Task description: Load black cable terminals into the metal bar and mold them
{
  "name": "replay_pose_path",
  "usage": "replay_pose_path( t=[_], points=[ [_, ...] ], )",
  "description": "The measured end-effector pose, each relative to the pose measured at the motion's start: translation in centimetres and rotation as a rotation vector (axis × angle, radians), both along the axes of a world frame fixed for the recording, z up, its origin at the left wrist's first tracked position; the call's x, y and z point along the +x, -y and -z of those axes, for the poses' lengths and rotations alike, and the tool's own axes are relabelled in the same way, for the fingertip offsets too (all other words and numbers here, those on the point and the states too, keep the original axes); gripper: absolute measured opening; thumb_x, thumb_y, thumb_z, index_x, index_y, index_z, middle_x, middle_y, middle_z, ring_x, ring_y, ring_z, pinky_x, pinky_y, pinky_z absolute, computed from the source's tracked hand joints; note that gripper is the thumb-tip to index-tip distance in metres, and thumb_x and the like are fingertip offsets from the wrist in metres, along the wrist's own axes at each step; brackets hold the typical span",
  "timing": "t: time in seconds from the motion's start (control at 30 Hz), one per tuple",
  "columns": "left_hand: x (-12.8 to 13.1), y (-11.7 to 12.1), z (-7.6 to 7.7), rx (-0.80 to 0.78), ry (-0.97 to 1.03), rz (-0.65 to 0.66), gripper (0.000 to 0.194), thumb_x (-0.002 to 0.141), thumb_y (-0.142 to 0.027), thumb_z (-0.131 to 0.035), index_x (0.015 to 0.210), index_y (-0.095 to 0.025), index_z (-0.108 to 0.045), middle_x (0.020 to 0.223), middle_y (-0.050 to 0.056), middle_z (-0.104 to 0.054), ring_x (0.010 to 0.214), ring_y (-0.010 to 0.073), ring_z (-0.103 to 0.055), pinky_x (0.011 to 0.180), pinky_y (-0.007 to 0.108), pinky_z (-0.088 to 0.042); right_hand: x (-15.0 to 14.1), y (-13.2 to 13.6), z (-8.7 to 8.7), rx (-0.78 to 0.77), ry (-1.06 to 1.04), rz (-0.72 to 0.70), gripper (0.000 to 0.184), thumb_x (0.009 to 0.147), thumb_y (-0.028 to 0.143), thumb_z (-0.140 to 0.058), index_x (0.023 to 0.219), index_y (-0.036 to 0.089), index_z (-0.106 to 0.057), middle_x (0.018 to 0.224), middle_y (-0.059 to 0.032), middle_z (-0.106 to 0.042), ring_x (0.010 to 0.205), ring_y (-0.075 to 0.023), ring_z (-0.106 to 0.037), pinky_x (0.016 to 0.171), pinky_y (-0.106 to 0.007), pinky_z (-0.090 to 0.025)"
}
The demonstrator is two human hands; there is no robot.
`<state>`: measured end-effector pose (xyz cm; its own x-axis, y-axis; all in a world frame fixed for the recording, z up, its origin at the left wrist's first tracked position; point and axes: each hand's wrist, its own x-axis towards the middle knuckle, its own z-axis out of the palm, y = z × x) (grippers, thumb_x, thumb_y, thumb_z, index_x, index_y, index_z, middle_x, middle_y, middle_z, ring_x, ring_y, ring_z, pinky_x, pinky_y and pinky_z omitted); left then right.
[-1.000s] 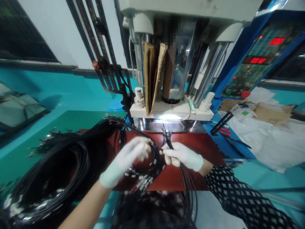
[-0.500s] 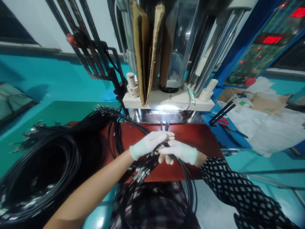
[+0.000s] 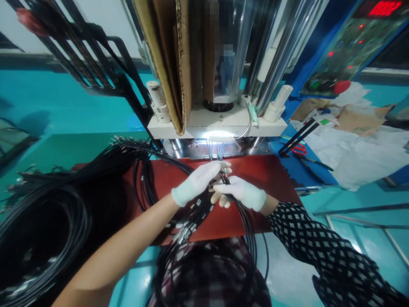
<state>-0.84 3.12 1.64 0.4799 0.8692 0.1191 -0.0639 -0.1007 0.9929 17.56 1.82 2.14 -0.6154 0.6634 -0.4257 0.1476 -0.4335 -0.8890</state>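
Sitting at this press, I've got a red mat in front and black cables draped over its near edge. My right hand is curled closed round the bundle. My left hand lies nearly straight by the metal tips; can't tell if it's pinching. I'd even those up, clear of the thin wires.

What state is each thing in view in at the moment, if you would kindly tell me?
Left hand: gloved, fingers mostly extended
Right hand: gloved, fingers curled
Black cables: held in the right hand, bending downward
Large cable bundle: looped at left
Lamp: lit
Digital display: lit red
Cardboard: folded, standing on end
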Motion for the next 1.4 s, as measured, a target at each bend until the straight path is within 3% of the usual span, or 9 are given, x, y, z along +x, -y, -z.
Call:
replay_pose_path(
  t=[0.2, 0.3, 0.43, 0.63, 0.77, 0.87, 1.03, 1.23, 1.4],
  points=[
    [-3.0, -5.4, 2.1, 0.538, -0.87, -0.386, 0.035, 0.097, -0.033, -0.044, 0.118, -0.012, -0.063, 0.118, 0.017, -0.065, 0.115, 0.03, -0.057, 0.105, 0.047, -0.042, 1.2, -0.1, 1.3, -0.035, -0.021, 0.066, 0.029, 0.082, 0.036, -0.073, 0.094, 0.009, -0.069, 0.094, -0.0145, -0.075, 0.062, -0.0088, -0.061, 0.053, -0.018, -0.046],
    [-3.0, -8.0, 3.0, 0.69, -1.259, -0.236, 0.031, 0.094, -0.031, -0.05, 0.112, -0.012, -0.065, 0.117, 0.018, -0.063, 0.112, 0.0319, -0.055, 0.1, 0.047, -0.043, 1.2, -0.5, 1.6, -0.169, -0.113, 0.088, 0.02, 0.08, 0.027, -0.074, 0.087, 0.009, -0.067, 0.081, -0.0108, -0.073, 0.048, -0.0025, -0.046, 0.042, -0.013, -0.032],
    [-1.4, -9.3, 2.9, 0.735, -1.325, -0.139, 0.027, 0.096, -0.031, -0.047, 0.097, -0.013, -0.067, 0.112, 0.015, -0.064, 0.105, 0.0276, -0.058, 0.096, 0.039, -0.046, 0.9, -1.0, 1.7, -0.338, -0.221, 0.071, 0.023, 0.086, 0.03, -0.069, 0.092, 0.007, -0.069, 0.057, 0.0027, -0.057, 0.038, 0.0009, -0.022, 0.037, -0.014, -0.016],
    [-1.9, -6.0, -0.4, 0.673, -1.521, -0.245, 0.03, 0.095, -0.02, -0.037, 0.106, -0.008, -0.062, 0.096, 0.02, -0.065, 0.085, 0.0306, -0.067, 0.074, 0.039, -0.049, 1.2, -0.7, 1.2, -0.256, -0.127, 0.07, 0.021, 0.085, 0.027, -0.07, 0.084, 0.006, -0.069, 0.076, -0.0104, -0.069, 0.047, -0.0025, -0.041, 0.04, -0.015, -0.027],
    [-4.7, -1.1, -2.9, 0.525, -1.68, -0.424, 0.028, 0.094, -0.026, -0.038, 0.102, -0.013, -0.061, 0.082, 0.016, -0.067, 0.071, 0.03, -0.068, 0.061, 0.033, -0.044, 2.0, -0.3, 1.7, -0.311, -0.194, 0.011, 0.031, 0.093, 0.036, -0.062, 0.091, 0.006, -0.069, 0.063, -0.0035, -0.061, 0.041, -0.0009, -0.029, 0.039, -0.016, -0.022],
    [-7.7, 2.7, -3.7, 0.231, -1.567, -0.547, 0.032, 0.092, -0.046, -0.046, 0.092, -0.02, -0.065, 0.071, 0.009, -0.067, 0.06, 0.026, -0.063, 0.054, 0.029, -0.037, 2.7, -0.2, 2.6, -0.436, -0.346, -0.043, 0.033, 0.093, 0.038, -0.062, 0.092, 0.006, -0.069, 0.056, 0.0041, -0.048, 0.039, 0.0007, -0.019, 0.039, -0.015, -0.017],
    [-9.7, 5.8, -3.7, -0.051, -0.834, -0.467, 0.05, 0.091, -0.064, -0.044, 0.088, -0.019, -0.066, 0.069, 0.004, -0.063, 0.058, 0.0164, -0.054, 0.054, 0.025, -0.038, 2.3, 0.0, 2.5, -0.457, -0.456, -0.038, 0.026, 0.083, 0.034, -0.074, 0.089, 0.009, -0.068, 0.058, 0.0054, -0.047, 0.041, 0.0005, -0.023, 0.04, -0.015, -0.02],
    [-4.1, 2.3, -1.6, -0.381, -0.154, 0.104, 0.049, 0.091, -0.062, -0.047, 0.092, -0.016, -0.062, 0.054, -0.001, -0.05, 0.044, 0.0115, -0.042, 0.045, 0.024, -0.031, 0.8, 1.0, 0.0, -0.018, -0.115, 0.017, 0.029, 0.085, 0.039, -0.07, 0.081, 0.011, -0.068, 0.072, -0.0067, -0.069, 0.052, -0.0075, -0.053, 0.049, -0.02, -0.04],
    [-0.6, -0.3, 1.1, -0.46, 0.075, 0.264, 0.048, 0.092, -0.06, -0.048, 0.077, -0.015, -0.055, 0.057, 0.002, -0.052, 0.049, 0.0119, -0.047, 0.05, 0.025, -0.036, 0.5, 2.0, 0.0, 0.12, 0.042, 0.116, 0.029, 0.086, 0.038, -0.066, 0.073, 0.013, -0.067, 0.071, -0.0048, -0.069, 0.055, -0.0093, -0.056, 0.053, -0.022, -0.045]
  ],
)
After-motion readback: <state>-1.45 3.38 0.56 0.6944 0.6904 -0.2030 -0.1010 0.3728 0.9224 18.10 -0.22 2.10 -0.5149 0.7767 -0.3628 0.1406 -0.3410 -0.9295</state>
